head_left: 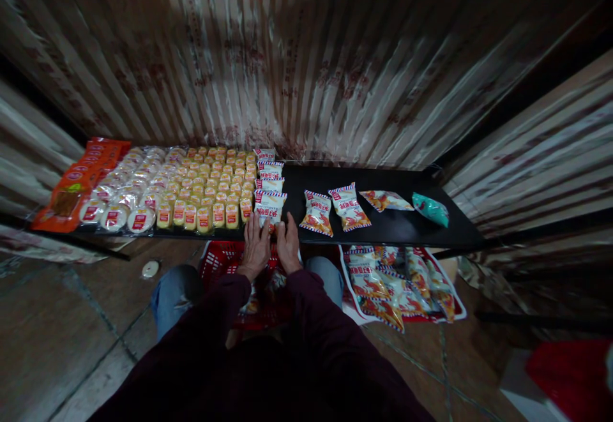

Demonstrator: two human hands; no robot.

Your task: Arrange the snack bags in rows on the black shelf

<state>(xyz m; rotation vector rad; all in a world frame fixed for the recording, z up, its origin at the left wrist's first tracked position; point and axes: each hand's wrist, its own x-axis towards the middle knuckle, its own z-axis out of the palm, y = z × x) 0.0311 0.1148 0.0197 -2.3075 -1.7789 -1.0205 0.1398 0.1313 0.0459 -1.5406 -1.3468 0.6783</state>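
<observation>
Snack bags with striped edges stand in a column on the black shelf, and the front snack bag (270,205) is at my fingertips. My left hand (257,246) has its fingers stretched out over the lower left part of this bag. At its lower right corner is my right hand (288,244), fingers extended and thumb bent inward. The bag's bottom edge is partly hidden by my fingers. Just right of my hands lie two loose snack bags (317,212) (350,207). Rows of small yellow wrapped cakes (204,218) stand directly left.
Farther left are round white wrapped cakes (115,218) and an orange packet (71,186). A tilted bag (385,200) and a green packet (431,209) lie rightward. Below are a red basket (211,262) between my knees and a white-rimmed basket (462,310) of snack bags.
</observation>
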